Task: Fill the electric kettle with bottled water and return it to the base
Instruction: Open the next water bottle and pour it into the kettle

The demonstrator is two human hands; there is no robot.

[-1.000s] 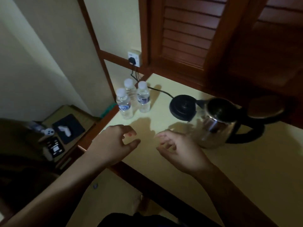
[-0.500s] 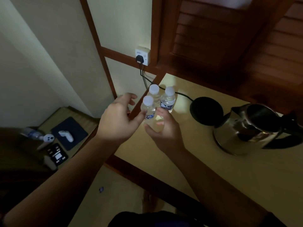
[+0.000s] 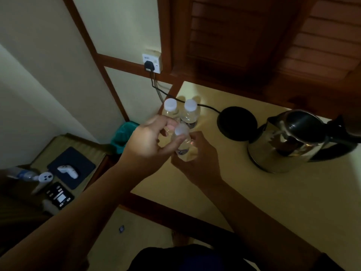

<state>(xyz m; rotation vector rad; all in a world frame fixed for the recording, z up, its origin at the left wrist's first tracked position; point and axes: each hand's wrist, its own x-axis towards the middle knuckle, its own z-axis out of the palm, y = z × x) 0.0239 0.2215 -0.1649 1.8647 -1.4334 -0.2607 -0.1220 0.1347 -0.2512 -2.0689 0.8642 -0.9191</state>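
Bottle [image 3: 183, 147] was held over the table's [image 3: 273, 202] near-left part, right hand [image 3: 197, 163] wrapped around its body, left hand [image 3: 150, 141] pinching the cap [image 3: 180, 130]; thin plastic, probably light, squashy. Farther right, kettle [image 3: 289, 141] stood lid open beside its base [image 3: 236, 123]

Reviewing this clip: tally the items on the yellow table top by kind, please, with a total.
Water bottles: 3, one held by the right hand with the left hand at its cap, two standing behind
Kettle: 1, lid open, off its base
Kettle base: 1
Total: 5
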